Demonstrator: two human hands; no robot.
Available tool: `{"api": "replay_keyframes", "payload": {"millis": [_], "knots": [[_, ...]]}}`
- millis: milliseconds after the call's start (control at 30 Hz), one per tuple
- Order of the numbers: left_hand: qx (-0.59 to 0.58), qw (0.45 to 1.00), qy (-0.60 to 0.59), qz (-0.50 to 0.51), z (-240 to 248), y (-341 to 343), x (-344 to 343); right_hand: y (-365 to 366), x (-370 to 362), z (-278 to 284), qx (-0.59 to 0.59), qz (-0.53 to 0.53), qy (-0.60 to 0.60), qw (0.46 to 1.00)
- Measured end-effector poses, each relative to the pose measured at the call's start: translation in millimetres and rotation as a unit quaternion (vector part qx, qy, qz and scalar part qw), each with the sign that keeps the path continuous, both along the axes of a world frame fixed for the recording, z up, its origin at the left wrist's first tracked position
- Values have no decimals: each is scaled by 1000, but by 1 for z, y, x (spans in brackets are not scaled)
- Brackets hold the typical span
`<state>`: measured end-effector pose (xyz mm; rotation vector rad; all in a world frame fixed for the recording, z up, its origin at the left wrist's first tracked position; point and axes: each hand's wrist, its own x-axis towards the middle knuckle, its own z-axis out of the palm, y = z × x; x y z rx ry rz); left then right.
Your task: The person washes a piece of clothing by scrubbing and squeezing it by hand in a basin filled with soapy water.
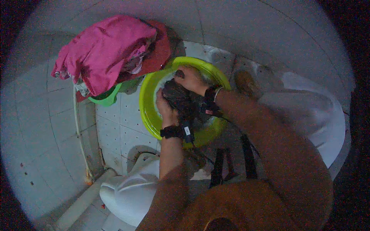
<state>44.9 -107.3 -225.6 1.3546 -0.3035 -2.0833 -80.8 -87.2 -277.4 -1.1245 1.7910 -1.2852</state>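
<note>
A round yellow-green basin [145, 102] stands on the tiled floor in front of me, with dark wet-looking cloth [178, 97] bunched up inside it. My left hand [166, 111] grips the left side of this cloth, its fingers pointing away from me. Over the far part of the basin my right hand [191, 80] is closed, with a small dark bit of the cloth showing at its fingertips. Whitish suds or water show along the inner wall. The picture is dim and grainy, so the cloth's exact kind cannot be told.
Pink cloth [111, 48] is heaped on a red basin or stool [162, 48] at the far left, above a green container [106, 98]. A pale pipe [79, 123] runs down the left wall. Tiled walls enclose the space. My white-clad legs [133, 192] flank the basin.
</note>
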Motion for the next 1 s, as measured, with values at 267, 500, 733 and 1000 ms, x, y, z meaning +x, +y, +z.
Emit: {"api": "replay_keyframes", "payload": {"millis": [267,500,733,1000], "knots": [[-541,515,-558,-363,-83,23,35,53,17,-37,60,240,424,871],[-400,597,-585,-376,-103,16,59,43,16,-43,206,193,211,936],[13,992,-121,-23,-30,6,26,29,19,-22,-123,169,60,976],[-126,991,-37,2,-19,15,2,24,50,19,-48,73,137,987]]}}
